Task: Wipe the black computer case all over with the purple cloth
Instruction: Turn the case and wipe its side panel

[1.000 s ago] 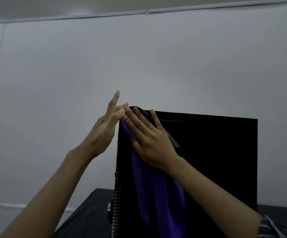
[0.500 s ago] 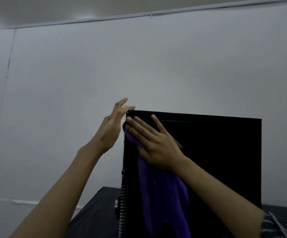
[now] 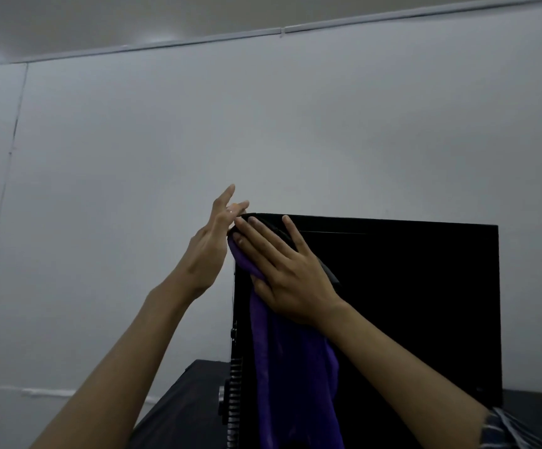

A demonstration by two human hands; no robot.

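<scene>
Purple cloth (image 3: 290, 367) pressed under flat right grip (image 3: 290, 277) on case (image 3: 409, 303); left grip (image 3: 211, 251) relaxed

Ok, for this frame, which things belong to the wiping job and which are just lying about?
In the job: black computer case; purple cloth, hanging down its side; right hand, pressing the cloth flat near the top corner; left hand, fingers straight at that corner.
Just there: dark table under the case; grey wall; striped sleeve.
</scene>
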